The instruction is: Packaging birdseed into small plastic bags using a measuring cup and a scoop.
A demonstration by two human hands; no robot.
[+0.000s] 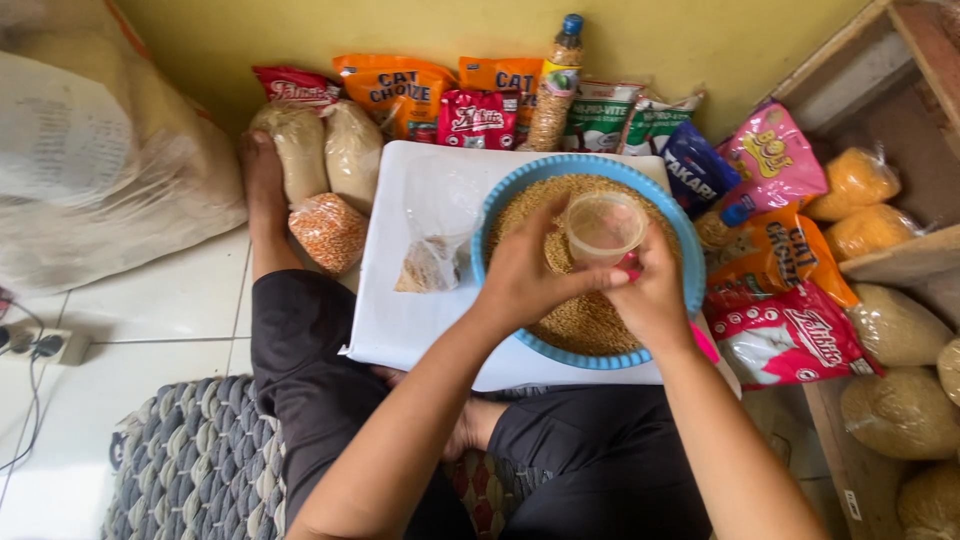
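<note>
From the head camera, both hands meet over the blue basin (690, 262) of brown grain: the left hand (525, 275) and right hand (655, 295) close their fingers round a small clear plastic cup (603, 228), held just above the grain. One clear bag (432, 262) lies partly filled on the white tray (400, 320) (several knotted bags sit nearby), while the basin remains nearly full.

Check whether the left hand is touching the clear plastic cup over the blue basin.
Touching. The head view shows the left hand with its fingers wrapped against the clear cup, no gap visible.
</note>
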